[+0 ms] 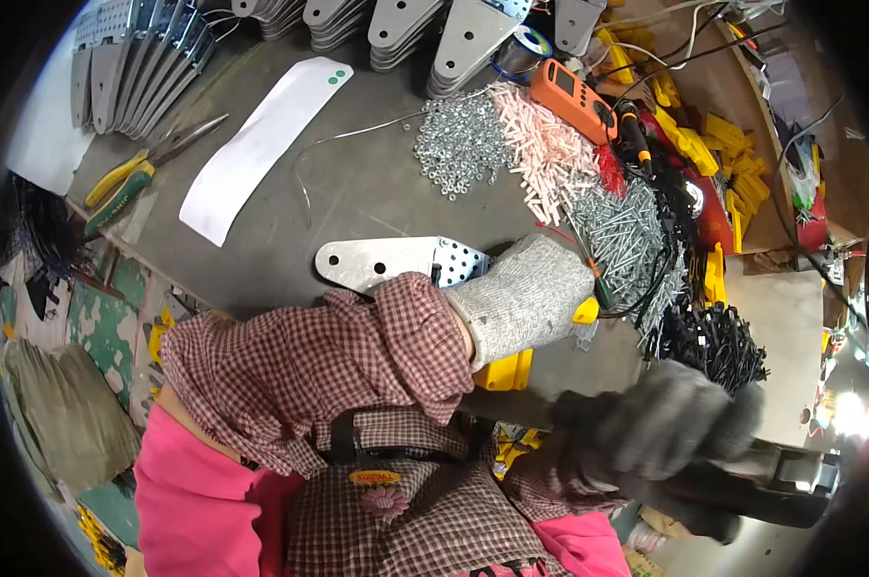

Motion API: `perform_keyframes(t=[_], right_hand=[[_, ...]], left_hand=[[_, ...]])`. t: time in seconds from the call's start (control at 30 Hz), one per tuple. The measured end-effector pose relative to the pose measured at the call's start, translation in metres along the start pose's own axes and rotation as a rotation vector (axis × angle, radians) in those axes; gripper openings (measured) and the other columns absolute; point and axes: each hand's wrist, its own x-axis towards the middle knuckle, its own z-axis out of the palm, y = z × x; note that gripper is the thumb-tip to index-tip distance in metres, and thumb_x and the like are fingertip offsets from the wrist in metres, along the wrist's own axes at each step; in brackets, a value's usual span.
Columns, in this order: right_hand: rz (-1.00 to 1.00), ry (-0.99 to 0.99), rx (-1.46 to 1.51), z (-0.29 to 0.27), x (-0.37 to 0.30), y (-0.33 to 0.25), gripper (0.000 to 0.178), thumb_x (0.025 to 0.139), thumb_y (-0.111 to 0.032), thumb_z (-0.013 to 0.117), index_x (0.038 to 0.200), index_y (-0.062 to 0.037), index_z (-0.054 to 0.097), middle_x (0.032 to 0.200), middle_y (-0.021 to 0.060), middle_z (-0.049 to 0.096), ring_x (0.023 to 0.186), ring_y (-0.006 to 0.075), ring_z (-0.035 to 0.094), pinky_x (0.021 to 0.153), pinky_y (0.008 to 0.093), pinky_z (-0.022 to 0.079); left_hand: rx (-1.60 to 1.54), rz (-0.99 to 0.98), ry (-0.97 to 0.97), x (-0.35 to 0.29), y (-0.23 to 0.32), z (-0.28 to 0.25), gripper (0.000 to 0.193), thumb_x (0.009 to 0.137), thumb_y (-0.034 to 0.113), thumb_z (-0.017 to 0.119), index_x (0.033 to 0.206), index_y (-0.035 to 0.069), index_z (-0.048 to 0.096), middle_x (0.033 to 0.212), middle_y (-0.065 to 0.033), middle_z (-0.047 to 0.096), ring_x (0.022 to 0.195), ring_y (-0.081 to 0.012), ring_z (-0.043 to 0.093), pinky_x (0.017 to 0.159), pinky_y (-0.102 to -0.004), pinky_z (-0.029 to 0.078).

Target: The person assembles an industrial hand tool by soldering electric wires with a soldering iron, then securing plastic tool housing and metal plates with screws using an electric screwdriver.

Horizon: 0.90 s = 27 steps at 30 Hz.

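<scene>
My left hand [535, 288], in a light grey knit glove, reaches across to the right over the table, close to a pile of silver screws [622, 236]. Its fingers are curled under and hidden, so what they hold does not show. Just behind it lies a grey metal bracket [386, 260] with round holes and a perforated end. A thin tool with a dark green handle [602, 288] rests by the fingertips. At the lower right my right hand [670, 423], in a dark grey glove and blurred, grips a black tool with a silver metal head [795, 471].
Small nuts [461, 139] and pale pink sleeves [545, 144] lie heaped beside an orange meter [574, 101]. Stacked brackets [396, 34] line the far edge. Pliers [146, 173] and a white strip [261, 149] are at left. Black cable ties [713, 346] and yellow parts [732, 159] crowd the right.
</scene>
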Motion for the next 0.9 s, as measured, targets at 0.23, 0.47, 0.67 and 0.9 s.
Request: perform_keyframes(t=[0.23, 0.47, 0.67, 0.9], right_hand=[[0.016, -0.201, 0.139, -0.025, 0.016, 0.010, 0.051, 0.084, -0.034, 0.075, 0.109, 0.0046, 0.053, 0.080, 0.0162, 0.062, 0.066, 0.0323, 0.065, 0.054, 0.0434, 0.054], [-0.025, 0.097, 0.003, -0.004, -0.004, 0.009, 0.028, 0.095, -0.025, 0.061, 0.091, 0.0020, 0.060, 0.080, 0.0204, 0.065, 0.067, 0.0359, 0.067, 0.058, 0.0482, 0.055], [0.190, -0.205, -0.291, -0.013, 0.037, -0.039, 0.027, 0.089, -0.026, 0.068, 0.080, -0.0019, 0.059, 0.072, 0.0151, 0.063, 0.062, 0.0290, 0.064, 0.049, 0.0404, 0.053], [-0.338, 0.546, -0.379, -0.034, 0.043, -0.001, 0.076, 0.086, -0.055, 0.065, 0.131, -0.0004, 0.037, 0.101, 0.0102, 0.061, 0.068, 0.0200, 0.061, 0.055, 0.0326, 0.054]], left_hand=[[0.029, -0.064, -0.199, 0.002, 0.007, -0.005, 0.031, 0.078, 0.028, 0.073, 0.096, 0.004, 0.068, 0.080, -0.0154, 0.069, 0.074, -0.0326, 0.070, 0.070, -0.0430, 0.056], [0.032, -0.052, -0.206, 0.001, 0.007, 0.005, 0.026, 0.076, 0.021, 0.071, 0.095, 0.003, 0.067, 0.078, -0.0123, 0.069, 0.074, -0.0289, 0.070, 0.069, -0.0405, 0.056], [0.045, 0.045, -0.143, 0.005, 0.014, 0.020, 0.029, 0.079, 0.023, 0.069, 0.101, 0.005, 0.066, 0.077, -0.0086, 0.069, 0.073, -0.0266, 0.069, 0.071, -0.0405, 0.054], [-0.065, -0.020, -0.304, -0.049, -0.039, -0.058, 0.063, 0.087, 0.051, 0.065, 0.124, 0.000, 0.057, 0.112, -0.0174, 0.059, 0.100, -0.0364, 0.061, 0.087, -0.0441, 0.051]])
